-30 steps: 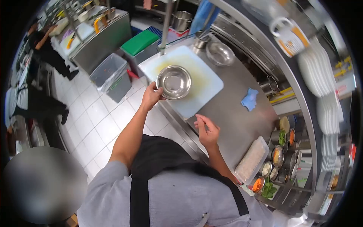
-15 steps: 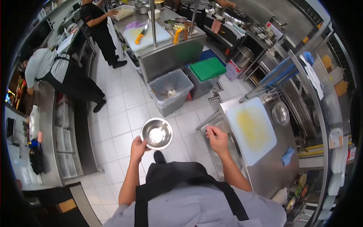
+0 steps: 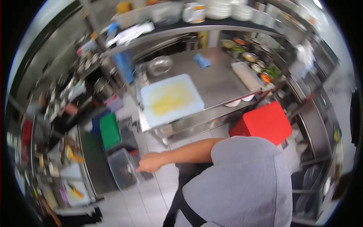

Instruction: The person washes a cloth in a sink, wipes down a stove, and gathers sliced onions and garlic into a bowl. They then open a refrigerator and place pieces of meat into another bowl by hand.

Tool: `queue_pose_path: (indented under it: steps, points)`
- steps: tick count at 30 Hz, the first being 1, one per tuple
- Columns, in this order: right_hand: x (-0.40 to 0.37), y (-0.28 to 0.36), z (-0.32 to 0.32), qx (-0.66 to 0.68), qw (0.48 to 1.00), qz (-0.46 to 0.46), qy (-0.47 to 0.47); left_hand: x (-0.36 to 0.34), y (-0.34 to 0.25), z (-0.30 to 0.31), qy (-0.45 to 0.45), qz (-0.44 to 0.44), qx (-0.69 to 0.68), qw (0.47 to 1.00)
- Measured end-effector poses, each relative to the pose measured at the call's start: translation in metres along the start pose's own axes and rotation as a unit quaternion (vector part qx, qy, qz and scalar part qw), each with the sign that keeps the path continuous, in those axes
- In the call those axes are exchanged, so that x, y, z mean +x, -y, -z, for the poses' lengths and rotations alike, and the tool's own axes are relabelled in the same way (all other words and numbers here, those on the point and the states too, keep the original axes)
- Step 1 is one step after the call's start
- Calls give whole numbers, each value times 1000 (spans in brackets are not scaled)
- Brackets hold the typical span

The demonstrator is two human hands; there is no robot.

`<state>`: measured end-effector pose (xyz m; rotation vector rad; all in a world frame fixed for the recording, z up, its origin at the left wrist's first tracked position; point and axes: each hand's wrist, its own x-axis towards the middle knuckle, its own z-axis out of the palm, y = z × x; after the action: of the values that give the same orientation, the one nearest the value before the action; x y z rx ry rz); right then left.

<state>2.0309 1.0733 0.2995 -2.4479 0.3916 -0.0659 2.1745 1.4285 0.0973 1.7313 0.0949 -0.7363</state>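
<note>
My right hand [image 3: 151, 162] reaches out past the near corner of the steel counter, its fingers curled loosely together, and I see nothing in them. It appears over the floor, closest in view to a grey plastic bin [image 3: 118, 166]. My left hand is out of view, and so is the steel bowl it held earlier. A white cutting board [image 3: 172, 99] with yellow stains lies on the steel counter [image 3: 221, 81]. Behind the board sits a metal bowl [image 3: 160, 66], and a blue cloth [image 3: 202, 60] rests farther right.
A bin with a green lid [image 3: 109, 130] stands beside the grey one. A red lidded box [image 3: 264, 123] is near my shoulder. Stacked plates [image 3: 218, 9] fill the overhead shelf. Food containers [image 3: 249, 57] line the counter's right end. Another person's arm shows at lower left.
My view has swung to the right, toward the counter and shelf. My left hand and the steel bowl have left the view. My right arm now stretches across the frame.
</note>
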Motion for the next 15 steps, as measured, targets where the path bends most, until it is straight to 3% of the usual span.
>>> queue_pose_path:
  steps: [1, 4, 5, 7, 9, 11, 14, 15]
  points:
    - [-10, -10, 8, -50, 998, 29, -35, 13, -19, -18, 41, -15, 17, 999]
    - [-61, -32, 12, 14, 994, -104, -39, 31, -54, -70, 151, -48, 64, 985]
    - [-80, -43, 11, -24, 993, -109, -32, 33, -61, -85, 179, -60, 76, 979]
    - [-130, -84, -6, -37, 979, -98, -174, 38, -71, -116, 234, -81, 94, 964]
    - [-201, -78, 18, -65, 965, -199, -155, 35, -73, -145, 278, -99, 108, 949]
    - [-271, -105, 17, -4, 907, -353, -230, 22, -71, -173, 310, -99, 115, 939]
    - [-388, -115, 90, -105, 880, -435, -156, -11, -64, -212, 339, -88, 122, 929]
    - [-429, -145, 107, -140, 841, -473, -223, -23, -61, -226, 345, -90, 125, 926]
